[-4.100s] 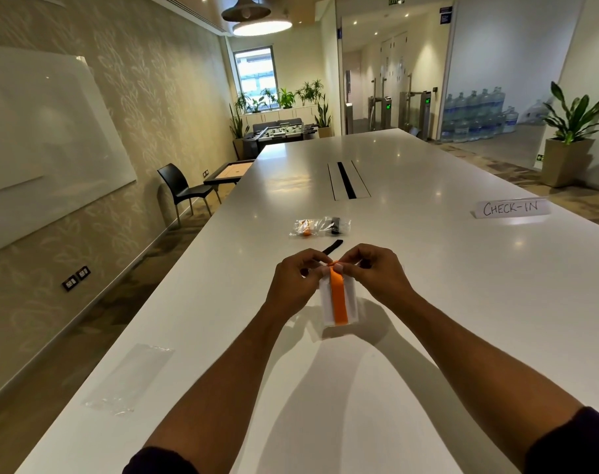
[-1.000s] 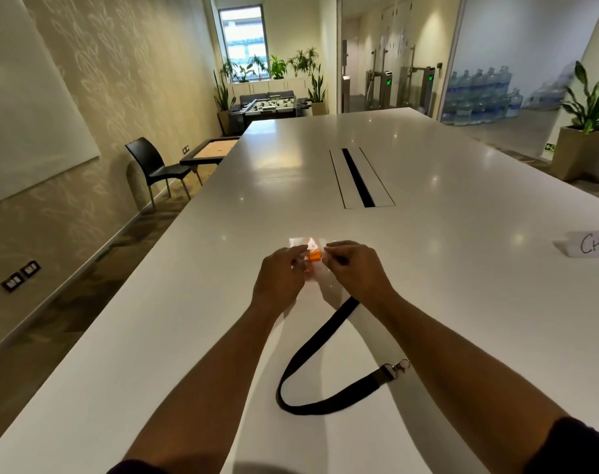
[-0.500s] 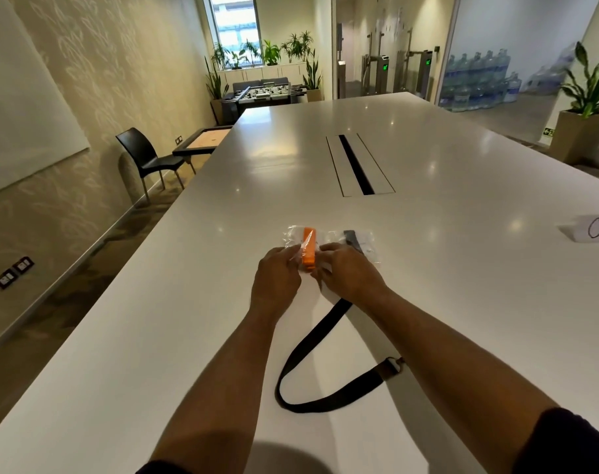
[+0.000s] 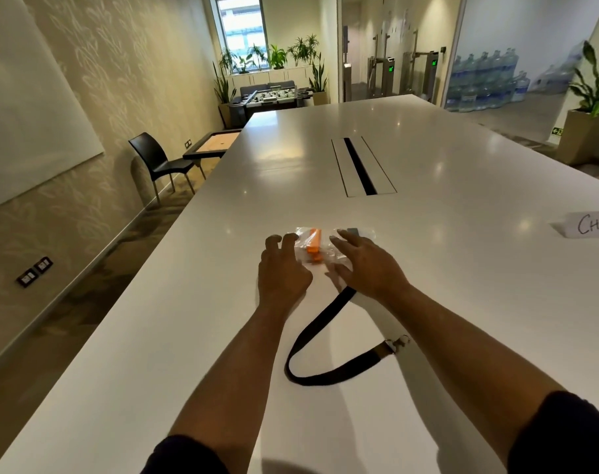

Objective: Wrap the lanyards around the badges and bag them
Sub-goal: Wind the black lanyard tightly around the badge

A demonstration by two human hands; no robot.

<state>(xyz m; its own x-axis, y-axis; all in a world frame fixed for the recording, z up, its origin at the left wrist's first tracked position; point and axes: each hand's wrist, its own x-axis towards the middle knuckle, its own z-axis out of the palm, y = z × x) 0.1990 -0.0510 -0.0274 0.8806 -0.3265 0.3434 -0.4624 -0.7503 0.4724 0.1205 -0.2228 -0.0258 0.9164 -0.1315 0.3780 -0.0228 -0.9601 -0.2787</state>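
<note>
Clear plastic bags lie on the white table (image 4: 462,268) just beyond my hands. An orange-lanyard badge bundle (image 4: 313,242) shows inside a clear bag (image 4: 303,234), and a dark-lanyard bundle (image 4: 353,231) peeks out behind my right hand. My left hand (image 4: 281,268) hovers beside the orange bundle with loosely curled fingers, holding nothing. With fingers spread, my right hand (image 4: 366,261) is over the bags; I cannot tell whether it touches them. A loose black lanyard (image 4: 320,357) with a metal clip (image 4: 398,343) loops on the table between my forearms.
A folded paper sign (image 4: 592,224) stands at the right edge. A cable slot (image 4: 361,167) runs down the table's middle. The table's left edge drops to the floor, where a black chair (image 4: 157,160) stands by the wall.
Earlier both hands pinched the orange-wrapped badge. It now lies in a bag on the table, and both hands have let go and lifted their fingers off it.
</note>
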